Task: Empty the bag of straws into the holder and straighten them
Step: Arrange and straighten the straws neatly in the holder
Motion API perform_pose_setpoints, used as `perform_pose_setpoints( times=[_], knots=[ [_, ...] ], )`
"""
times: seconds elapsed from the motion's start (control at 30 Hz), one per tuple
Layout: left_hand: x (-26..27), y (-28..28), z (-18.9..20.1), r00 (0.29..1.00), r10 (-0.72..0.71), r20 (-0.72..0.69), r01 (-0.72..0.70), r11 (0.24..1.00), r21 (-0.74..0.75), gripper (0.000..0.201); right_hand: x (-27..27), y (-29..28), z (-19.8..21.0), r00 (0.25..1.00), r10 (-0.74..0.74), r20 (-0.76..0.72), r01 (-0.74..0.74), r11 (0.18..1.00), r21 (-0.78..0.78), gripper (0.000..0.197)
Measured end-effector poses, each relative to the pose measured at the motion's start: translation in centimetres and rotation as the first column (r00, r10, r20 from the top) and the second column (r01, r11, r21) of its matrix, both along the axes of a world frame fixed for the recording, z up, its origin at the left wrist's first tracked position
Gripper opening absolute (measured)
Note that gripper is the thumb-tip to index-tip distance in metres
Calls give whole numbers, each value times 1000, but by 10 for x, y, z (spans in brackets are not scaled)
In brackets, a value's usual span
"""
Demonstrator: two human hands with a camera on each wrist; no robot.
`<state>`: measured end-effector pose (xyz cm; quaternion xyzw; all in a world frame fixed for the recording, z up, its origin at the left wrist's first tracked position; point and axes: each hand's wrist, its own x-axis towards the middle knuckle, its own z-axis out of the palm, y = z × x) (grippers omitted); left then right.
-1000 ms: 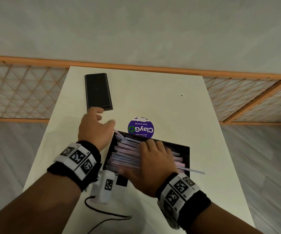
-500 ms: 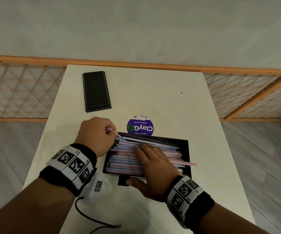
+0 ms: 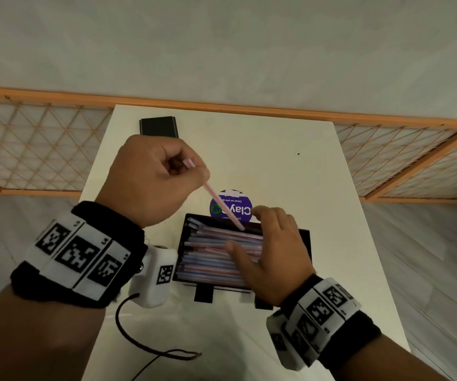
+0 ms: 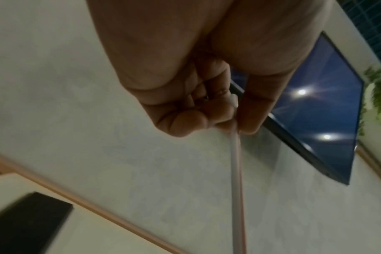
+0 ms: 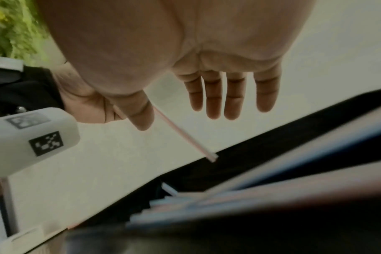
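A black rectangular holder (image 3: 305, 235) stands on the white table, filled with pink, blue and white straws (image 3: 210, 255) lying lengthwise. My left hand (image 3: 194, 171) is raised above the holder's far left corner and pinches one pink-striped straw (image 3: 216, 196) by its upper end. That straw slants down, and its lower tip is over the pile. The left wrist view shows the same pinch (image 4: 236, 123) on the straw (image 4: 237, 180). My right hand (image 3: 252, 232) lies over the right half of the pile, its fingers (image 5: 215, 96) straight and spread, holding nothing.
A flat black box (image 3: 158, 126) lies at the table's back left. A round purple sticker (image 3: 242, 211) sits just behind the holder. A black cable (image 3: 139, 347) loops near the front edge. An orange lattice railing (image 3: 249, 105) runs behind the table.
My left hand has risen from the holder's left end, lifting one straw out of the pile. My right hand has shifted to the right over the straws.
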<state>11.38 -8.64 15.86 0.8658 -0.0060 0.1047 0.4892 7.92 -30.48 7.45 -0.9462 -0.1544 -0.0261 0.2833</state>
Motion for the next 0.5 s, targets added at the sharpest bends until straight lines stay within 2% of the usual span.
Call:
perform_pose_setpoints(
  times=[0.1,0.2,0.27,0.3,0.33,0.4,0.43,0.5],
  knots=[
    [-1,-16,-1,994,-108,-18,106,990,-93,9,9,13,10,999,50,-15,-48,993,105,54],
    [-4,-26,-10,980,-177,-90,166,979,-118,9,17,21,14,991,72,-114,-64,995,70,31],
    [-5,-24,-22,985,-91,-147,73,990,-124,16,18,17,10,981,78,-179,-82,997,-14,17],
    [-4,-21,-28,984,-8,-178,-16,991,-133,21,16,13,8,977,91,-193,-108,991,-77,18],
    [-4,-18,-33,974,81,-211,-114,982,-149,25,13,10,6,972,108,-206,-141,978,-152,26],
    [-4,-12,-40,939,209,-272,-263,948,-178,30,5,6,1,957,112,-267,-197,929,-313,58],
    [-4,-10,-44,928,233,-292,-285,947,-150,31,2,4,-2,949,92,-301,-209,900,-384,73],
    [-6,-11,-51,919,241,-311,-243,970,32,27,-4,-3,-4,945,26,-327,-192,852,-486,91]
  ],
)
